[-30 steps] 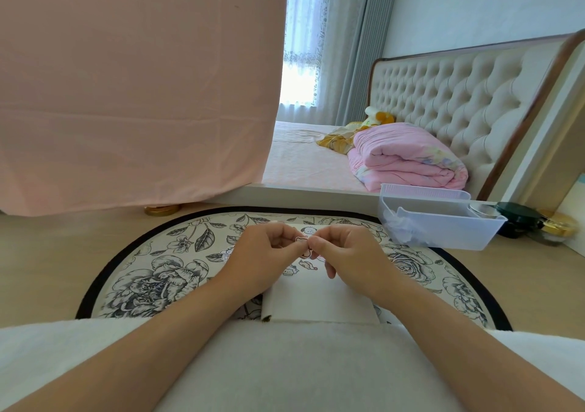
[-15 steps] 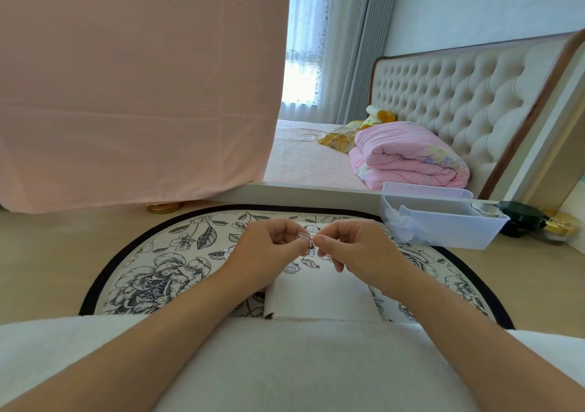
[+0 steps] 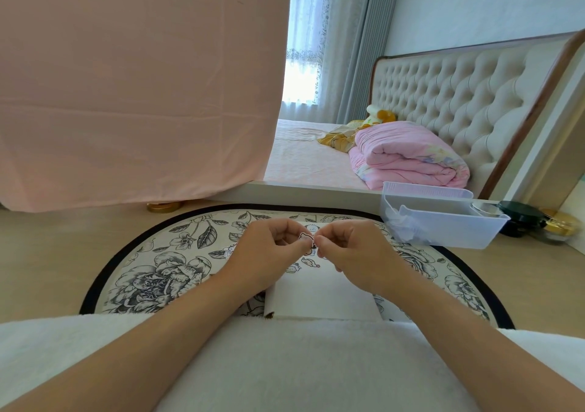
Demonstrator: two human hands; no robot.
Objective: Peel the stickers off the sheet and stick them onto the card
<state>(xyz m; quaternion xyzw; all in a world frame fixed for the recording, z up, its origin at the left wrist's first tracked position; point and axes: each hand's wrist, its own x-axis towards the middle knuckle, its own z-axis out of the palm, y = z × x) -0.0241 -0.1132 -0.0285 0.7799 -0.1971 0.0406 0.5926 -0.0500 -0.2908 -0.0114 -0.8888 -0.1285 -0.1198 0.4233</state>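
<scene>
A small cartoon sticker [image 3: 306, 238] sits between the fingertips of both hands, held a little above the white card [image 3: 319, 297]. My left hand [image 3: 269, 253] pinches its left side with thumb and forefinger. My right hand [image 3: 354, 253] pinches its right edge, fingers curled. The card lies on the floral rug in front of my lap, and several small stickers [image 3: 308, 262] show on its far half. I cannot tell the sticker sheet apart from the card; the hands hide part of that area.
A round floral rug [image 3: 152, 272] with a black border covers the floor. A translucent plastic bin [image 3: 443, 221] stands at the right, dark and gold jars [image 3: 538, 221] beyond it. A bed with a folded pink quilt [image 3: 408, 158] lies ahead; pink cloth [image 3: 136, 79] hangs at left.
Both hands stay together over the card, still pinching the sticker. They have shifted only slightly, and the right fingers sit a bit farther along the sticker's edge.
</scene>
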